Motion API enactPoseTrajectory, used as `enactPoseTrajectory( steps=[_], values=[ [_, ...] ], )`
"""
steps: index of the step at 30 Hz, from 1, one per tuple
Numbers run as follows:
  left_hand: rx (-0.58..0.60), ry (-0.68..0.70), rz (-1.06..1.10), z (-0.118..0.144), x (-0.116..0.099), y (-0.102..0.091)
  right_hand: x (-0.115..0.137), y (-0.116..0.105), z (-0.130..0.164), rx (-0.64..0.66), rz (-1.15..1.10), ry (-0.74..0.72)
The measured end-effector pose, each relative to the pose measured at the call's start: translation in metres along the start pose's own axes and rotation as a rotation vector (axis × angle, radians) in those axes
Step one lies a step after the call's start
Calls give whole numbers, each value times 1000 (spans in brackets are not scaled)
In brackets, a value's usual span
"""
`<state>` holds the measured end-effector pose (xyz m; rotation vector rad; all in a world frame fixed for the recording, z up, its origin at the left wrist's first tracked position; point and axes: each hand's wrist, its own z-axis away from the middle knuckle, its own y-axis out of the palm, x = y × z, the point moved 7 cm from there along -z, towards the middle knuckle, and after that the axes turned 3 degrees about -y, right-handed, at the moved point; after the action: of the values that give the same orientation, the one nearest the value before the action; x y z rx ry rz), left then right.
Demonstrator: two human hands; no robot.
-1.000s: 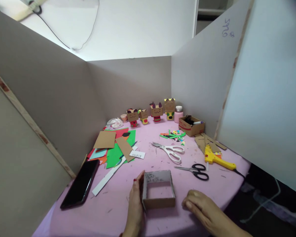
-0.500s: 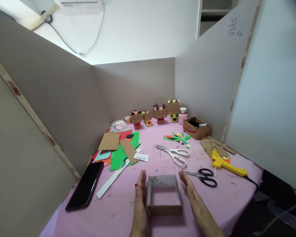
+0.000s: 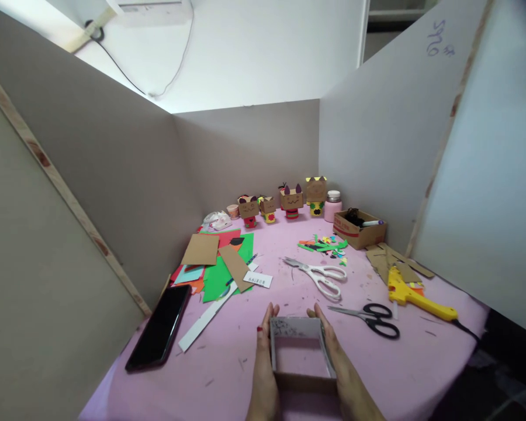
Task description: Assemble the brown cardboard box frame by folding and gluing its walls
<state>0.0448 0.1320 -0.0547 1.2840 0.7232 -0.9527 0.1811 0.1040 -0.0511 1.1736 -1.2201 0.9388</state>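
An open square cardboard frame (image 3: 304,383), grey inside and brown outside, is between my two hands at the near side of the table. My left hand (image 3: 265,368) presses its palm and fingers along the left wall. Against the right wall lies my right hand (image 3: 344,365), its fingertips curling round the far corner. Through the frame the pink cloth shows. Black-handled scissors (image 3: 372,318) lie just right of my right hand, and white-handled scissors (image 3: 319,275) lie farther back.
A phone (image 3: 160,327) lies at the left, near a white strip (image 3: 206,321) and coloured paper sheets (image 3: 214,275). A yellow glue gun (image 3: 421,298) is at the right. Cardboard figures (image 3: 291,200), a pink jar (image 3: 332,207) and a small box (image 3: 359,234) stand at the back.
Both hands have closed in from beside the cardboard frame and now grip its side walls. The whole scene has shifted slightly rightward with the head.
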Motion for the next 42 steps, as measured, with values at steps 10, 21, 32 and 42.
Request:
enactPoseTrajectory(
  steps=[10, 21, 32, 42],
  values=[
    [-32, 35, 14, -4, 12, -6, -9, -4, -5, 18, -34, 22],
    [-29, 84, -11, 6, -11, -17, 0, -41, -10, 49, 115, -33],
    [-37, 203, -302, 12, -25, -11, 29, -59, 33, 407, 750, -270],
    [-127, 268, -358, 12, -35, -14, 12, -28, 2, 353, 1061, -284]
  ],
)
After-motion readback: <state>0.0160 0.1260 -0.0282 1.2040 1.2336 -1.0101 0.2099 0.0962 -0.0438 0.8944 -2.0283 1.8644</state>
